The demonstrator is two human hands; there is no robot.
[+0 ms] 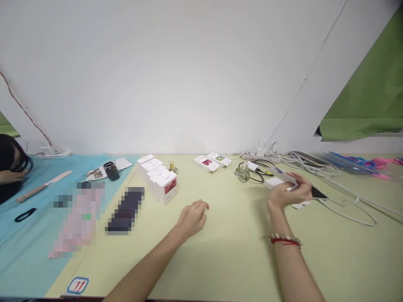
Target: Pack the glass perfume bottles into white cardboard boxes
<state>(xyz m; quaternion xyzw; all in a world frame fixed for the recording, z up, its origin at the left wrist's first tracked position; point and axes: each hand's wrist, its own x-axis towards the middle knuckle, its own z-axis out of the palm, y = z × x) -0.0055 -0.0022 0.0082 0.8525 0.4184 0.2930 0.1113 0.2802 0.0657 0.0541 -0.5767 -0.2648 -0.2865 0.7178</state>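
Observation:
My left hand (pixel 192 217) rests low over the yellow-green table, its fingers curled in with nothing visible in them. To its left stands a row of white boxes (pixel 163 186), the front one with a red picture; a small bottle with a gold cap (pixel 172 166) is behind them. At the right, my right hand (pixel 291 191) is bent around an open white box (pixel 279 181); its fingers partly cover the box. A rounded glass bottle (pixel 243 173) stands left of that box. Two flat white boxes (pixel 210 162) lie near the wall.
White cables (pixel 343 193), a black cable (pixel 262 165) and a dark-screened phone (pixel 318 193) lie at the right. On the blue cloth (pixel 37 247) are a knife (pixel 44 186), a dark jar (pixel 111 171) and a black band (pixel 25 215). Another person (pixel 12 167) sits far left.

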